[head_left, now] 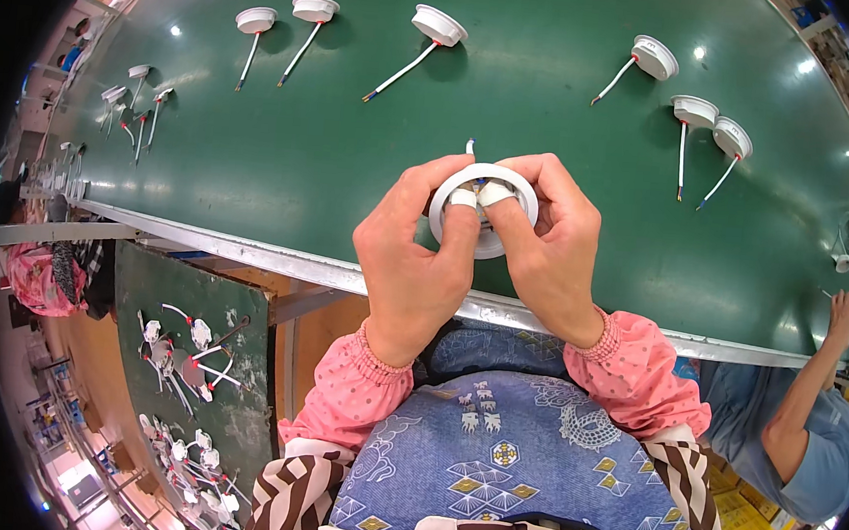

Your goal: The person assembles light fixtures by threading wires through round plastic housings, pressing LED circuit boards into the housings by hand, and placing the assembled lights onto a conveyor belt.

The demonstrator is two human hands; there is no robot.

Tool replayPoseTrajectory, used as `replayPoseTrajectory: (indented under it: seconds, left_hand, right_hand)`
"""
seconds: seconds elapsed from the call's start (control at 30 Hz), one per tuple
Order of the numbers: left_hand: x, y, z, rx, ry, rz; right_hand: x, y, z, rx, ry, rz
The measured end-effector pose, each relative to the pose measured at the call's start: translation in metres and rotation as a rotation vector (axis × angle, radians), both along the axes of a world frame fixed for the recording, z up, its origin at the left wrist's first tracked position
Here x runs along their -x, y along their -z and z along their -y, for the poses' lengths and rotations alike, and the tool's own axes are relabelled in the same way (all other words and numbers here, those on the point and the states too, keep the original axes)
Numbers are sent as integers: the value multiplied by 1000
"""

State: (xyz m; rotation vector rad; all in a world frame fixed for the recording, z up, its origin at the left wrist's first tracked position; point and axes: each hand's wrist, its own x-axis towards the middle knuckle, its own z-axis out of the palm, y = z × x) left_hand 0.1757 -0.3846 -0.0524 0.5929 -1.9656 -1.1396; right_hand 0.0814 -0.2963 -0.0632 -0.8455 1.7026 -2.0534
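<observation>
In front of me, over the green work surface, both hands hold a white round lamp housing [491, 170] by its rim. My left hand [416, 240] wraps its left side and my right hand [551, 239] its right side. Both thumbs, with white wraps at their tips, press down inside the ring. Bits of blue and yellowish wire show between the thumbs; the rest of the inside is covered. Past the far edge pokes a short white cable end [470, 146]. Fingertips under the housing are out of sight.
Similar white lamp units [439, 26] with cables lie spread along the green table [354, 152], far side, left and right. A lower board [243, 321] at left carries several white parts with wires. A co-worker's hand [843, 312] rests at the table's right end, near small white pieces [843, 263].
</observation>
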Motion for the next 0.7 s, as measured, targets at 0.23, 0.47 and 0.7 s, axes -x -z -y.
replayPoseTrajectory:
  seconds: [0.23,0.47,0.7]
  left_hand:
    - [4,-5,-3,-135,-41,-11]
    - [4,5,4,-56,-13,3]
    - [3,3,4,69,-51,21]
  right_hand:
    - [-12,6,5,41,77,-49]
    - [7,8,8,-4,101,-343]
    - [12,2,3,-94,-55,-281]
